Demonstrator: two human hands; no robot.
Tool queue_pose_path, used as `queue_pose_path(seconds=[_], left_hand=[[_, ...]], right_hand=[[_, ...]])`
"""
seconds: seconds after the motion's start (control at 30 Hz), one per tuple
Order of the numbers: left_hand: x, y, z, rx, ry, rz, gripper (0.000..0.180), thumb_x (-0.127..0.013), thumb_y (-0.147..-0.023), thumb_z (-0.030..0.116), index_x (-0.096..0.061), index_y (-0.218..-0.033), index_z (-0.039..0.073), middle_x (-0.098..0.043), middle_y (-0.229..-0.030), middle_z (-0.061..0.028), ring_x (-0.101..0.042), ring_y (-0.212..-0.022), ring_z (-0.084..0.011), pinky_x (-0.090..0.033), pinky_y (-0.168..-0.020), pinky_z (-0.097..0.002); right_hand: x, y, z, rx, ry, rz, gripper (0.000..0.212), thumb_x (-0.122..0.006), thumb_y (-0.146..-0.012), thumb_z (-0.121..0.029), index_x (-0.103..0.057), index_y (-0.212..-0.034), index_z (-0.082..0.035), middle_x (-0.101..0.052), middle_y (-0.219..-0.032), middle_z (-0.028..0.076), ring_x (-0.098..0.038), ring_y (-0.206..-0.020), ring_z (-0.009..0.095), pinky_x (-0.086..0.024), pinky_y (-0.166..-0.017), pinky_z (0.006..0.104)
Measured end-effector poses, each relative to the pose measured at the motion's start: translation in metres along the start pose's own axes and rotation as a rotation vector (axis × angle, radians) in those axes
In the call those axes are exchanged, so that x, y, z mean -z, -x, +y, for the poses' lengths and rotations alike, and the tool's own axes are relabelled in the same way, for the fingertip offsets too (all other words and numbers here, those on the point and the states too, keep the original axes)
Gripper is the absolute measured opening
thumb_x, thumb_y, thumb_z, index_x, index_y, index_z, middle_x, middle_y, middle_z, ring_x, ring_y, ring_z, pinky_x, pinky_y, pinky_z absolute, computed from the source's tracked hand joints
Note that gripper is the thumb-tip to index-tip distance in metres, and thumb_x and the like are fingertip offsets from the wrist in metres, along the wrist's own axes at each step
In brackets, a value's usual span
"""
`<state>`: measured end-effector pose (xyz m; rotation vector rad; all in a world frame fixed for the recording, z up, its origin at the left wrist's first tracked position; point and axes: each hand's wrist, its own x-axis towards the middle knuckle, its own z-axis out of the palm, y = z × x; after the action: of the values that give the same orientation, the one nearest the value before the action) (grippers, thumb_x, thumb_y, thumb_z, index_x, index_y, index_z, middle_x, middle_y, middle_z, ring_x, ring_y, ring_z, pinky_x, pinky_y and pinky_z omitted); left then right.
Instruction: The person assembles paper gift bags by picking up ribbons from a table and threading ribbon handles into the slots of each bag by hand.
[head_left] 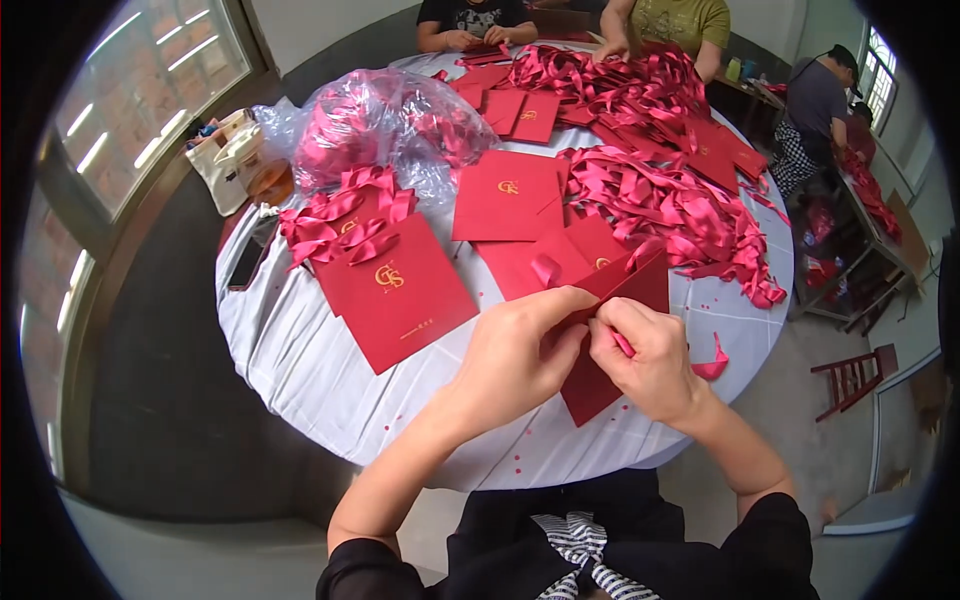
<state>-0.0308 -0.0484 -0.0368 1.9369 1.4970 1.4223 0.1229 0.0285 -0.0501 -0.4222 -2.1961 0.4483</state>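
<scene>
Both my hands are at the top edge of a red paper bag [594, 388] near the front of the round table. My left hand [525, 345] grips the bag's edge between thumb and fingers. Close beside it, my right hand [645, 350] is closed on a pink ribbon [622, 343], a bit of which shows between the fingers. The ribbon's other end is hidden. Just beyond my hands lie more flat red bags [510, 200] with a gold emblem. To the left, a stack of finished-looking bags [400, 300] has pink ribbon handles on top.
A large heap of pink ribbons [670, 210] covers the right side. A clear plastic bag of ribbons [385, 125] stands at the back left, near a dark phone [252, 255] and a cloth bag [225, 165]. Two people sit across the table. A wooden stool [850, 382] stands on the floor.
</scene>
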Motion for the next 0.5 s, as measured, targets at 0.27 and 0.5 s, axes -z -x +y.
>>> queue_pose_path(seconds=[0.27,0.5], left_hand=[[0.013,-0.007,0.015,-0.119,-0.121,-0.059,0.020,-0.060,-0.079,0.000,-0.058,-0.099,0.001,-0.063,-0.083,-0.0145,-0.062,-0.072,-0.0329,-0.047,-0.062,-0.0374],[0.006,0.000,0.022,-0.302,-0.421,-0.084,0.025,-0.061,-0.078,0.000,-0.056,-0.102,0.004,-0.061,-0.082,-0.0086,-0.059,-0.069,-0.0242,-0.040,-0.062,-0.0328]], right_hand=[[0.023,-0.007,-0.021,0.014,0.227,-0.025,0.019,-0.069,-0.075,-0.005,-0.052,-0.085,-0.003,-0.054,-0.078,0.010,-0.056,-0.063,0.030,-0.044,-0.053,0.0391],[0.058,-0.028,-0.024,0.094,0.314,-0.367,0.020,-0.069,-0.074,-0.020,-0.063,-0.083,-0.003,-0.055,-0.083,0.007,-0.050,-0.083,0.025,-0.038,-0.075,0.0384]])
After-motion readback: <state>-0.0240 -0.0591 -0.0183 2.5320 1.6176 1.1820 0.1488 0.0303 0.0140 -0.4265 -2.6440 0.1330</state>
